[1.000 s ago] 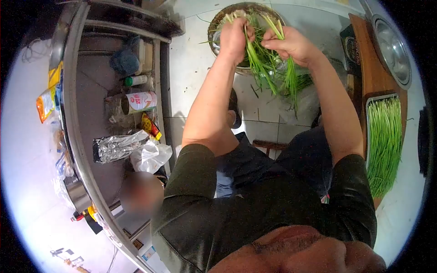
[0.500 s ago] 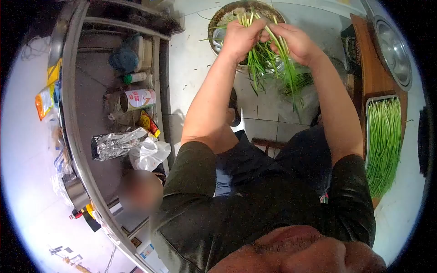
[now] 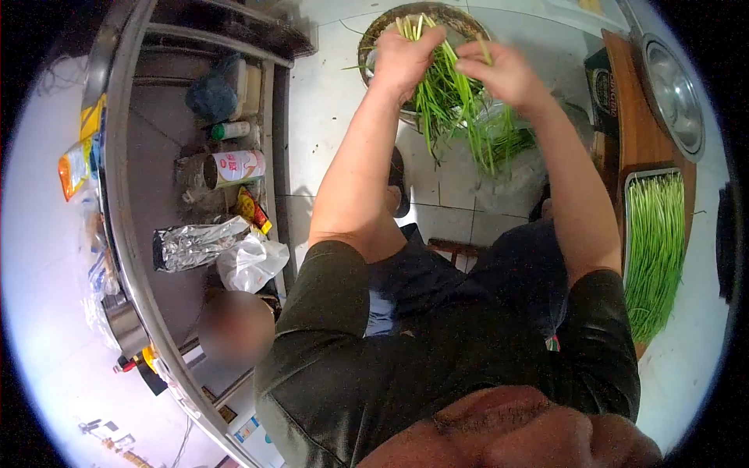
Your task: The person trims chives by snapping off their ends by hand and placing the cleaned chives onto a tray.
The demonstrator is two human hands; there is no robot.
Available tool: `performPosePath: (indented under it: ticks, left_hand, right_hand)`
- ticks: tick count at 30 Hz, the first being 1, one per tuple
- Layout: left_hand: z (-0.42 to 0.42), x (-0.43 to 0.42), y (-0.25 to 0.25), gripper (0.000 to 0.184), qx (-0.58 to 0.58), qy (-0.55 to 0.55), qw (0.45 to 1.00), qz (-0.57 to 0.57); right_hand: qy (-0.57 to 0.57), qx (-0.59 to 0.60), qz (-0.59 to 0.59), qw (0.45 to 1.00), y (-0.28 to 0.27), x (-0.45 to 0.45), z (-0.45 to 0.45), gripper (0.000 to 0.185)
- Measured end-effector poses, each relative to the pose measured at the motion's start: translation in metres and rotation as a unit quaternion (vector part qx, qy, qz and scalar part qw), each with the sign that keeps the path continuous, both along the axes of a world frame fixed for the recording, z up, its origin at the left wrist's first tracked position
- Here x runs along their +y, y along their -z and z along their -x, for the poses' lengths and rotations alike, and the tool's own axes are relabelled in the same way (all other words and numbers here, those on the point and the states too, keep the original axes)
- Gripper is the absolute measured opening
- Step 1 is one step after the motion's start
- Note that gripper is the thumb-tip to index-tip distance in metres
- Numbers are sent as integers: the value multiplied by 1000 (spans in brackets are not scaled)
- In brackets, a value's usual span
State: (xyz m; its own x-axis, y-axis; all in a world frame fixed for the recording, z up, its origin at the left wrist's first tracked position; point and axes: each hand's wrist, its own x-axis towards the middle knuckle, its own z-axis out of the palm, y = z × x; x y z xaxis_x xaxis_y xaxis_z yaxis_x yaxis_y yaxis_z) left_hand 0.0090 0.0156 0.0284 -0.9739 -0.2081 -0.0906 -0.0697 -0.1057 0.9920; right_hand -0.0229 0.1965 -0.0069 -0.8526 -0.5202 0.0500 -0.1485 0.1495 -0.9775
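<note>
My left hand (image 3: 404, 62) is closed round a bunch of long green stalks (image 3: 456, 97), pale ends up and leaves hanging down. Just right of it, my right hand (image 3: 499, 72) has thumb and fingers bent toward each other, with a thin pale piece by the fingertips; that hand is slightly blurred. Under both hands a round, worn basin (image 3: 373, 35) stands on the floor, partly covered by hands and greens. More greens (image 3: 511, 140) lie on clear plastic beside it.
At right, a tray of aligned green stalks (image 3: 655, 249) and a metal bowl (image 3: 672, 93) rest on a brown board (image 3: 632, 117). A shelf at left holds a can (image 3: 238, 168), foil (image 3: 195, 246) and a white bag (image 3: 253, 264). My legs are below the basin.
My right hand has drawn away from the bunch, leaving a gap between the hands. The stalks have gathered in my left hand; the bunch has shifted slightly left.
</note>
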Motion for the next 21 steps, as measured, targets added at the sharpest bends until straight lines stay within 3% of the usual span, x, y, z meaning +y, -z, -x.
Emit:
performPosePath:
  ticks: [9, 12, 21]
  left_hand:
    - [4, -8, 17, 18, 0, 55, 998, -41]
    - [0, -2, 13, 19, -20, 56, 992, 115]
    - [5, -5, 23, 23, -13, 47, 988, 147]
  right_hand:
    - [-5, -92, 9, 996, 13, -6, 4, 19]
    - [-4, -48, 8, 999, 19, -7, 8, 20]
    - [136, -21, -16, 990, 10, 2, 15, 25]
